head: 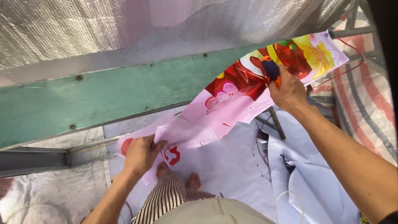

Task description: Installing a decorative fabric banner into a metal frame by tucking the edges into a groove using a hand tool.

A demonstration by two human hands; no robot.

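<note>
The left hand (141, 154) pinches the near end of the glossy pink flowered banner (232, 99), best kept taut while the right hand (289, 92), clenched round a dark orange-trimmed tool (271, 69), works its far end against the worn green beam (99, 97).

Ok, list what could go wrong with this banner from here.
1. The right hand works a blue and orange tool against the printed banner; a slip could tear the sheet or nick the fingers.
2. The left hand only pinches the loose lower end, which may slide free.
3. Bare feet stand below.
</note>
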